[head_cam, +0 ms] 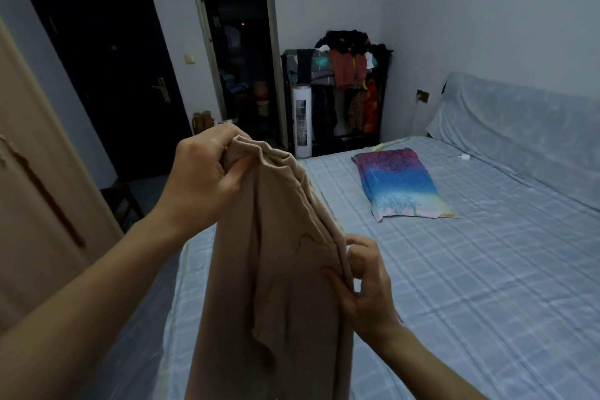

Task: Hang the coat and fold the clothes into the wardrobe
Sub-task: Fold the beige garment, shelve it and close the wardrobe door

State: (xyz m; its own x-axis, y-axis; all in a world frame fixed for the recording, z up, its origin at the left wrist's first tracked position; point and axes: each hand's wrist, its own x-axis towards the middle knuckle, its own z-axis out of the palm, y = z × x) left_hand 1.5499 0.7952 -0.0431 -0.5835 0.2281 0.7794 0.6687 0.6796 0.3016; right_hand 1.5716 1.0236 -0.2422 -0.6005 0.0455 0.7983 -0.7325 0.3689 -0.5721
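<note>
A long beige garment [276,286] hangs in front of me, over the near edge of the bed. My left hand [204,172] grips its bunched top edge, held high. My right hand [363,282] pinches the garment's right-hand edge lower down, thumb on the front of the cloth. The cloth drops below the bottom of the view, so its lower end is hidden. A beige wardrobe door [39,211] with a dark long handle stands at the left.
The bed [470,286] has a pale blue checked sheet and a colourful pillow [399,182]. At the far wall stand a black rack of clothes [347,81], a white tower fan [302,120], an open doorway [240,58] and a dark door [107,68].
</note>
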